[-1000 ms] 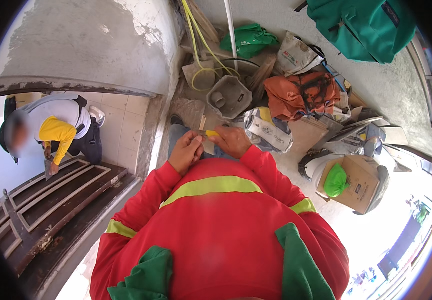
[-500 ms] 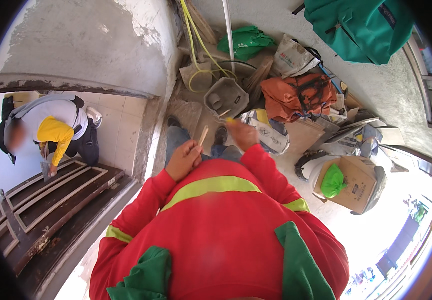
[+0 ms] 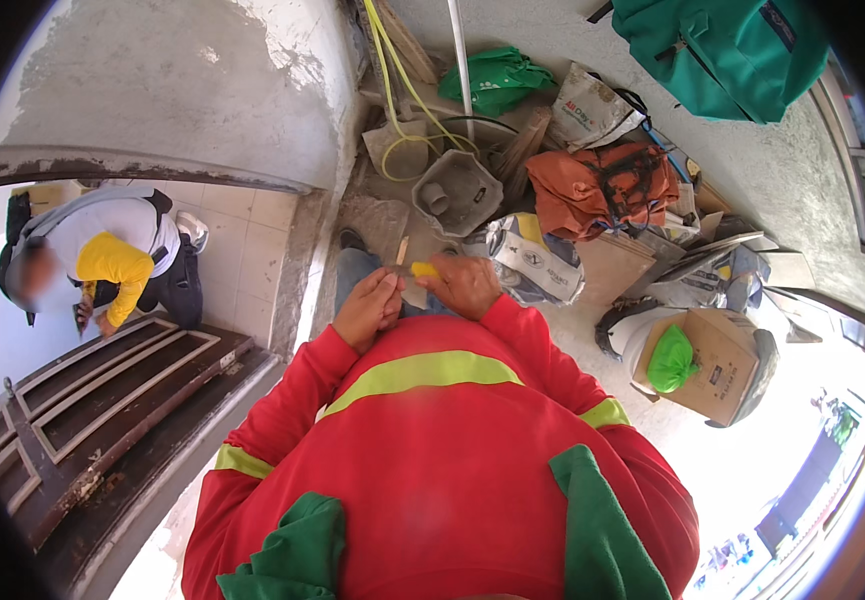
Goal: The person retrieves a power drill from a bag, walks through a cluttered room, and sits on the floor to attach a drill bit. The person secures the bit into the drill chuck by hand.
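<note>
My left hand (image 3: 370, 308) is closed around a thin, light wooden stick (image 3: 402, 246), whose far end sticks up past the fingers. Close beside it, my right hand (image 3: 466, 288) grips a small tool with a yellow handle (image 3: 423, 269). The tool looks like a knife, but its working end is too small to make out. Its front reaches the stick just above my left fingertips. Both hands are in front of my waist.
At left, a co-worker (image 3: 122, 255) bends over a dark panelled door (image 3: 102, 425). Ahead are a grey basin (image 3: 472, 200), a white sack (image 3: 537, 268) and a rust-coloured bag (image 3: 582, 195). A cardboard box (image 3: 727, 375) holding a green bag (image 3: 670, 360) stands right; a teal backpack (image 3: 722, 60) hangs above.
My right hand has come left and nearer with the yellow-handled tool, bringing it to the stick. My left hand has shifted slightly right. The co-worker's hands have moved over the door.
</note>
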Action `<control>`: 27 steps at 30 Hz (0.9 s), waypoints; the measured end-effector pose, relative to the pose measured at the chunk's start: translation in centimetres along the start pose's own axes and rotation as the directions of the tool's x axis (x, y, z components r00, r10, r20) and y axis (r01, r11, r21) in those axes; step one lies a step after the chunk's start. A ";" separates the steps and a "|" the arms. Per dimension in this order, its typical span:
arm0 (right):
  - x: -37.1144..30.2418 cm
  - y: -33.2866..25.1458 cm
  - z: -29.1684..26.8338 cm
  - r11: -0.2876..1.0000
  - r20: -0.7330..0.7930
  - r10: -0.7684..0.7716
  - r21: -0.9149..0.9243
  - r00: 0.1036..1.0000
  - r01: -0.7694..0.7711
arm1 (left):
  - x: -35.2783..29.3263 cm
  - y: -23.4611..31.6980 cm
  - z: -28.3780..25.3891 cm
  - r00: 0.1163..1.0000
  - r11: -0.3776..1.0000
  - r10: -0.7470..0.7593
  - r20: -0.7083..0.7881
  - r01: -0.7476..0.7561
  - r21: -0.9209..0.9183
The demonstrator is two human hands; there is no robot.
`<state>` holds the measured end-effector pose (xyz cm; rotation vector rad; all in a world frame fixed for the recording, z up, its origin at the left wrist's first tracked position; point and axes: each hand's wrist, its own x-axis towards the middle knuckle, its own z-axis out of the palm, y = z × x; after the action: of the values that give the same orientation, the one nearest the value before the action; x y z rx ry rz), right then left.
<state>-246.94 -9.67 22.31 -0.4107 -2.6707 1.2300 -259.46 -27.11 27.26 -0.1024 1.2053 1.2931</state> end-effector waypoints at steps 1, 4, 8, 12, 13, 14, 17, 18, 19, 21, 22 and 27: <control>0.0 0.1 0.2 1.000 -0.035 0.001 -0.004 0.999 -0.002 | -0.1 0.1 0.0 1.000 1.000 -0.001 0.003 0.001 0.008; -0.3 0.9 0.5 1.000 -0.020 0.008 0.006 1.000 -0.008 | -0.1 -0.1 -0.1 1.000 1.000 -0.010 0.014 0.010 -0.002; -1.6 5.3 2.5 0.982 -0.030 0.084 -0.169 0.996 -0.088 | -0.7 0.2 0.1 0.999 1.000 -0.024 0.034 0.024 0.011; -3.3 9.9 1.2 0.927 -0.038 0.292 -0.234 0.956 -0.293 | -1.2 0.0 -0.3 0.998 0.999 0.013 0.060 -0.016 0.039; -3.4 9.5 0.5 0.906 -0.014 0.394 -0.159 0.919 -0.392 | -1.3 -0.2 -0.5 0.999 0.999 0.014 0.038 -0.015 0.029; -2.8 7.9 -0.1 0.940 0.010 0.323 -0.121 0.946 -0.319 | -1.1 -0.3 -0.6 1.000 0.999 0.013 0.027 -0.014 0.031; -1.1 2.8 -0.2 0.994 0.069 0.106 -0.030 0.992 -0.104 | -0.4 -0.1 -0.3 1.000 0.998 0.003 0.002 -0.003 0.056; -0.9 1.6 0.2 0.999 0.093 0.035 -0.014 0.995 -0.034 | -0.3 0.1 0.0 1.000 0.997 -0.004 -0.010 0.005 0.075; -0.7 0.8 0.3 0.999 0.117 -0.036 0.006 0.993 0.036 | -0.2 0.2 0.3 1.000 0.995 -0.012 -0.024 0.014 0.094; -0.3 -0.1 -0.3 0.998 0.074 -0.059 0.033 0.995 0.057 | -0.1 0.2 0.3 1.000 0.996 -0.003 -0.026 0.005 0.086; -0.2 -0.2 -0.5 0.997 0.054 -0.071 0.044 0.996 0.068 | 0.0 0.1 0.4 1.000 0.997 0.002 -0.026 0.000 0.080; -0.1 0.0 -0.1 0.997 -0.037 -0.074 -0.032 0.997 0.073 | 0.2 0.1 0.1 1.000 0.995 0.002 0.000 -0.002 0.096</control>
<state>-246.77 -9.64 22.41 -0.3340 -2.6497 1.1507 -259.56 -26.88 27.20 -0.0311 1.2659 1.2349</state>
